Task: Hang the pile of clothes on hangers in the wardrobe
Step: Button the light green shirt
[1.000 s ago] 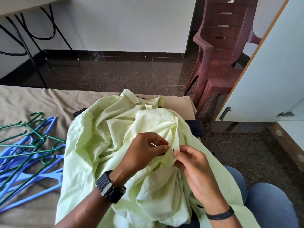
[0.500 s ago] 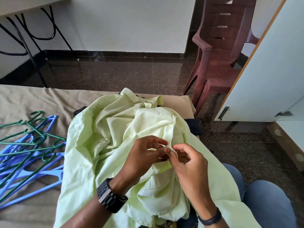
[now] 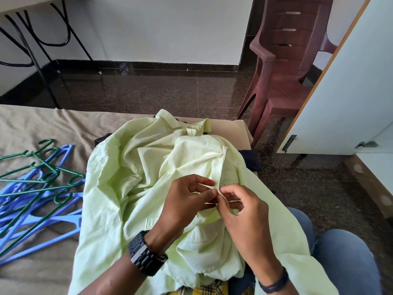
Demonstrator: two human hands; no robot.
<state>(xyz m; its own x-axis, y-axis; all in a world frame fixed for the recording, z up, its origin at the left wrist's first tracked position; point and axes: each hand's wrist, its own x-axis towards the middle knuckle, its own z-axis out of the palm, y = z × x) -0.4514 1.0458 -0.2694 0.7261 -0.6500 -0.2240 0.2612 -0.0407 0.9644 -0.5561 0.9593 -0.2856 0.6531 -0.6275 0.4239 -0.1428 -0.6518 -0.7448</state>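
I have one view only, from the head camera, looking forward and steeply down from close above the lap. It faces across the bed [image 3: 32,128] toward the far wall [image 3: 148,28], with the floor [image 3: 170,92] between, and a wardrobe door [image 3: 350,92] at right.

Both hands [image 3: 214,201] pinching pale-green shirt [image 3: 136,188]

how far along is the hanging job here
Nothing looks finished yet. In hand: both the left hand and the right hand pinch the front edge of the pale green shirt, apparently working its placket; no hanger is in it. Left: the blue and green hangers lie unused on the bed, and dark and checked clothes show under the shirt.
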